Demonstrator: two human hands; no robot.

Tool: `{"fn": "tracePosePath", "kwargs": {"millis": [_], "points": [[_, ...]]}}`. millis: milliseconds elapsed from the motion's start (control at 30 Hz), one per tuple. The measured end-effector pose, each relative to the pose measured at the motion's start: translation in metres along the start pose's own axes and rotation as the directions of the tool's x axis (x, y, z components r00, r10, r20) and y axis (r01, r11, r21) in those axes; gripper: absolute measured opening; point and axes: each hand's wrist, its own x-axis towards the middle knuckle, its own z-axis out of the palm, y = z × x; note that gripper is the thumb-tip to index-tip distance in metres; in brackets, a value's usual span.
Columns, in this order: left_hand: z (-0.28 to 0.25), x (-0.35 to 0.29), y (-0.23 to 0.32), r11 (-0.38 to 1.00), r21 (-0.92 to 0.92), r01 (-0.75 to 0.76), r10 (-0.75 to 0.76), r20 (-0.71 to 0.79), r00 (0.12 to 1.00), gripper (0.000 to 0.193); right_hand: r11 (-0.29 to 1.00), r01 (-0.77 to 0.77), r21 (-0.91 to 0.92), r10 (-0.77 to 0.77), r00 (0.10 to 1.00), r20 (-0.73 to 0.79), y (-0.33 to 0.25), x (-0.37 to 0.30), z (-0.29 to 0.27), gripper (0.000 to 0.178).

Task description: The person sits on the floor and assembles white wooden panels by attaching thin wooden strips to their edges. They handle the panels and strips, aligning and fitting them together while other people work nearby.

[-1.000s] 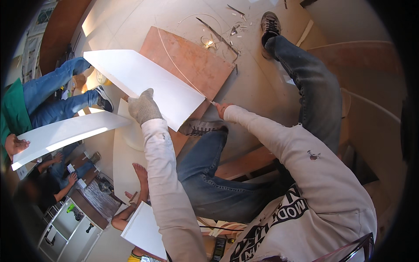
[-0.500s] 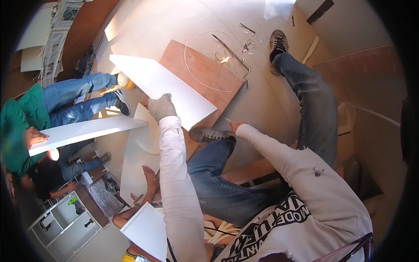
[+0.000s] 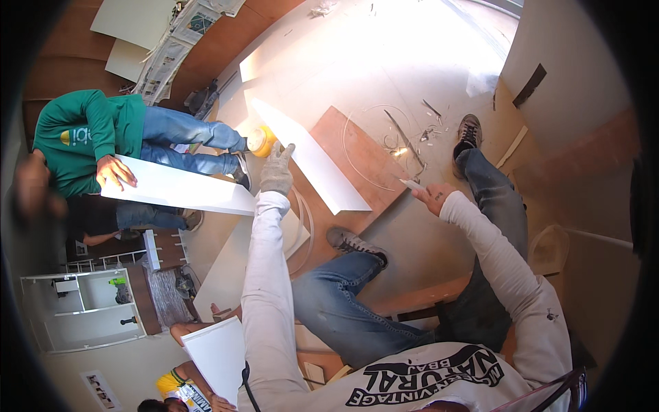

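Observation:
My left hand [image 3: 277,173], in a grey glove, grips the near long edge of a white panel [image 3: 317,166]. The panel is tilted over a reddish-brown board [image 3: 382,161] on the floor. My right hand [image 3: 434,198] is bare and closed round a slim pale tool with a pointed tip [image 3: 412,184]; its exact kind is too small to make out. The tool is apart from the panel, to the right of its near end. My shoe [image 3: 353,242] rests by the board's near edge.
At left a person in a green top [image 3: 103,130] holds a long white board [image 3: 182,187]. Another person [image 3: 180,384] at the lower left holds a white panel [image 3: 214,350]. A dark strip [image 3: 403,137] and scraps lie on the floor beyond. A white cabinet frame [image 3: 89,312] lies at left.
The white panel has turned to show a narrower face, and my left hand has shifted along its edge. My right hand has risen slightly away from my shoe. The view has swung left.

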Motion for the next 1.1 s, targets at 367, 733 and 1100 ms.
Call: {"fn": "tracePosePath", "kwargs": {"millis": [367,733,1100], "points": [[-0.032,0.093,0.025,0.770,0.352,-0.532,0.333,0.489,0.806,0.037,0.829,-0.174,0.531,0.250,0.966,-0.073,0.001,0.089,0.037,0.050],[-0.014,0.089,-0.006,0.638,0.217,-0.739,0.508,0.602,0.616,0.052,0.959,-0.078,0.274,0.116,0.985,-0.126,-0.015,0.257,0.189,0.031],[-0.022,0.085,-0.013,0.639,0.166,-0.751,0.507,0.644,0.573,0.018,0.985,-0.134,0.109,0.164,0.927,-0.338,0.031,0.192,0.031,0.027]]}}
